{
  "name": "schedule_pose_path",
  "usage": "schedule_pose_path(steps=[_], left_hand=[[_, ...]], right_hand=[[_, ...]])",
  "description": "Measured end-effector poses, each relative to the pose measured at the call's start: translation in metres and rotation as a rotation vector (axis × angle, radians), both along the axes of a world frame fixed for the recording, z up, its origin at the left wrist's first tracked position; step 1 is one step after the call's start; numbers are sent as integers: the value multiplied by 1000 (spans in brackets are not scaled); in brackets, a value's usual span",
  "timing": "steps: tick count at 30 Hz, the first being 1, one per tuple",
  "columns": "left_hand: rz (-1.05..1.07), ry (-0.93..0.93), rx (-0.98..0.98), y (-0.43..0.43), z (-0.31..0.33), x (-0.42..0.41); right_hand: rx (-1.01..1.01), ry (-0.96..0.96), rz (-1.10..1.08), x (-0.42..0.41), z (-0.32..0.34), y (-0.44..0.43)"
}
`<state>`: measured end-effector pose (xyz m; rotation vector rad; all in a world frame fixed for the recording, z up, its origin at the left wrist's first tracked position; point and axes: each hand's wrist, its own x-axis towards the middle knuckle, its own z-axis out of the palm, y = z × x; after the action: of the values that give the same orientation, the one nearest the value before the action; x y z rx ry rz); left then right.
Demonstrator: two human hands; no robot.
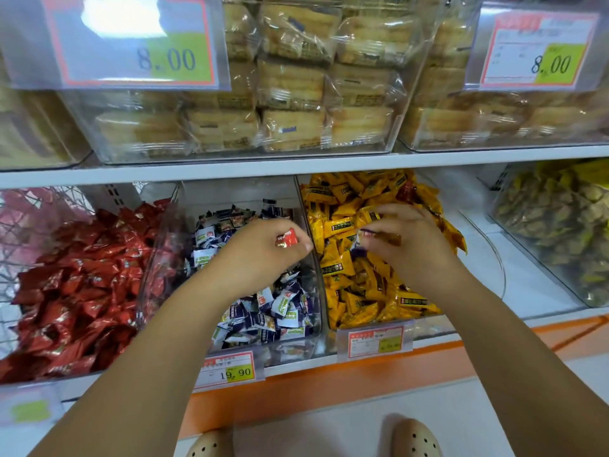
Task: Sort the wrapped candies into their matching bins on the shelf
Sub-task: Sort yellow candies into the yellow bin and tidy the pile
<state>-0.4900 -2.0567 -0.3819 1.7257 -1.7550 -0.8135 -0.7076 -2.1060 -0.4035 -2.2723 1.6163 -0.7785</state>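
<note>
A red wrapped candy (pixel 289 237) sat pinched at the fingertips of the left hand (pixel 263 250), which hung over the clear middle bin (pixel 296 348) of blue-and-white candies (pixel 280 308). Just right of it, the right hand (pixel 407 247) was over the yellow bin (pixel 438 324), fingers curled on a blurred wrapper (pixel 362 233) that looked purple and white, possibly one of the blue-and-white kind. The two hands were near each other, not touching. A heap of red candies (pixel 75 285) filled the bin to the left. All three stood on the lower shelf (pixel 487 258), with a 19.90 price tag (pixel 229 371) at its front.
</note>
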Motion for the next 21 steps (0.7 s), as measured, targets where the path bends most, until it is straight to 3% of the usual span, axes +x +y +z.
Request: schedule_pose_path(steps=[3, 6, 9, 12, 14, 18, 21], left_hand=[[107, -1, -36, 3, 6, 15], [206, 1, -50, 12, 13, 35], [257, 38, -69, 19, 15, 53], [238, 54, -52, 23, 15, 53], [176, 43, -28, 23, 12, 42], [59, 19, 28, 13, -2, 8], [-39, -29, 71, 1, -17, -11]], right_hand=[[-49, -150, -5, 12, 19, 4], [124, -350, 100, 42, 33, 9], [266, -379, 200, 59, 33, 6], [256, -342, 127, 46, 32, -2], [220, -180, 172, 40, 25, -6], [183, 588, 189, 51, -6, -8], [9, 680, 61, 49, -17, -10]])
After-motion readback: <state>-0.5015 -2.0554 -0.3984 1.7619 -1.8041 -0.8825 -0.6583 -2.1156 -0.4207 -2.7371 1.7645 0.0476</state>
